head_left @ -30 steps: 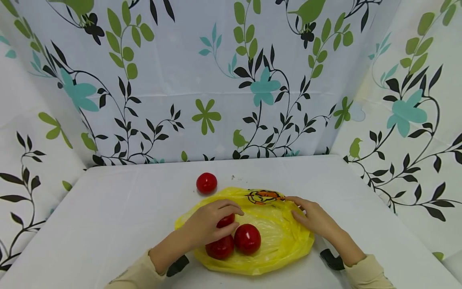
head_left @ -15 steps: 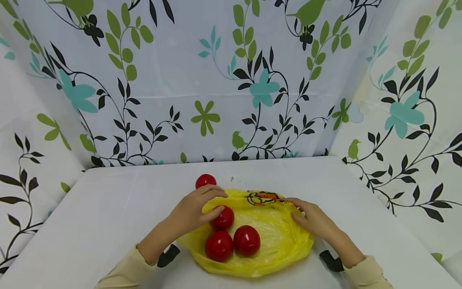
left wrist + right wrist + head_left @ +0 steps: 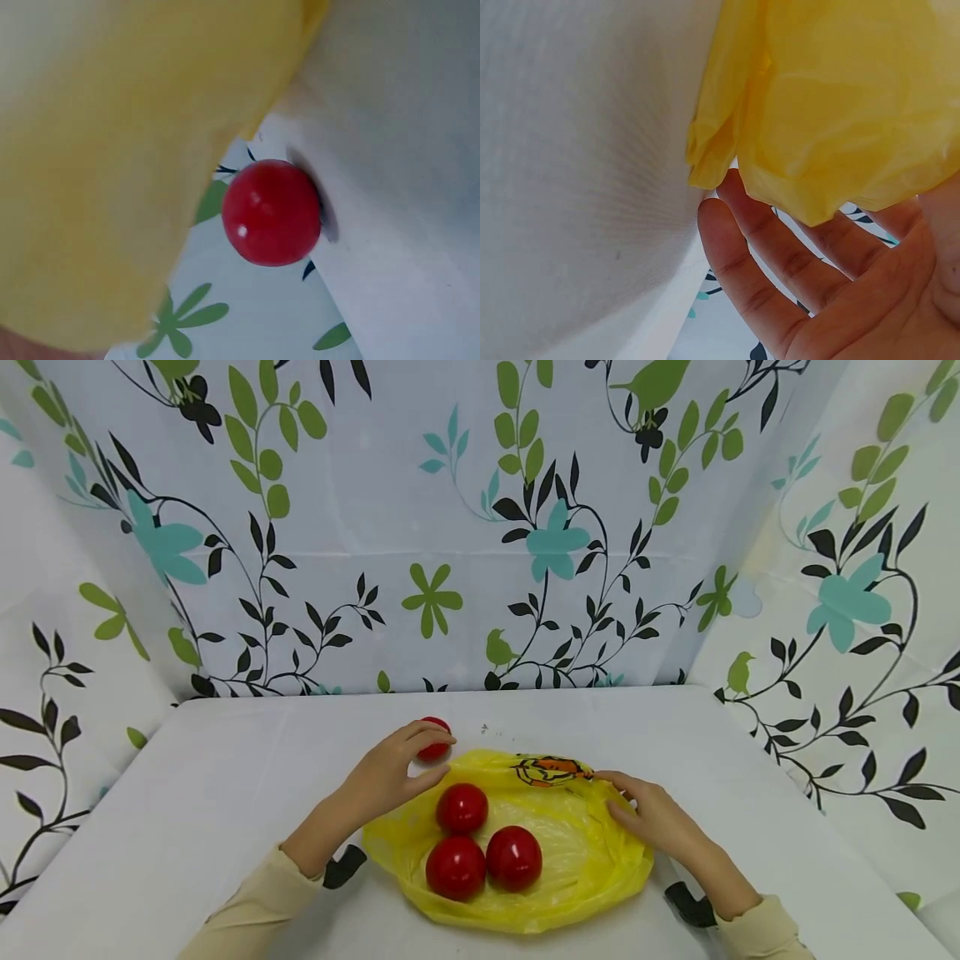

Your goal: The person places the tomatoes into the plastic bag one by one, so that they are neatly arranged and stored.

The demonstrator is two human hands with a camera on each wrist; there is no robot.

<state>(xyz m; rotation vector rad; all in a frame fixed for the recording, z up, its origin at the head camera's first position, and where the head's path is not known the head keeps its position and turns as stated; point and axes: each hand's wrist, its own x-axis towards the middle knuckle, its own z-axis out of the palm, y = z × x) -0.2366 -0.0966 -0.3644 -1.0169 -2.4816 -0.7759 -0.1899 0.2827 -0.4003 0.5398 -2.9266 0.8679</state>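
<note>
A yellow plastic bag [image 3: 570, 852] lies spread on the table, a printed cartoon figure at its back edge. Three glossy red balls, fruit-like but of unclear kind, sit together on it: one at the back [image 3: 462, 808], one at front left [image 3: 456, 867], one at right [image 3: 513, 858]. Behind the bag, a loose red ball [image 3: 435, 743] is partly covered by my left hand [image 3: 390, 772]. The left wrist view shows that ball [image 3: 271, 213] with no fingers touching it. My right hand [image 3: 651, 810] holds the bag's right rim between thumb and fingers [image 3: 780, 247].
The white-covered table [image 3: 247, 777] reaches back to a patterned curtain [image 3: 337, 527], with more of this cloth at both sides. Small dark specks [image 3: 484, 728] mark the table behind the bag. Black straps show under both wrists.
My left hand has let go of the back red ball on the bag and moved back and left, over the loose ball. The right hand stays at the bag's rim.
</note>
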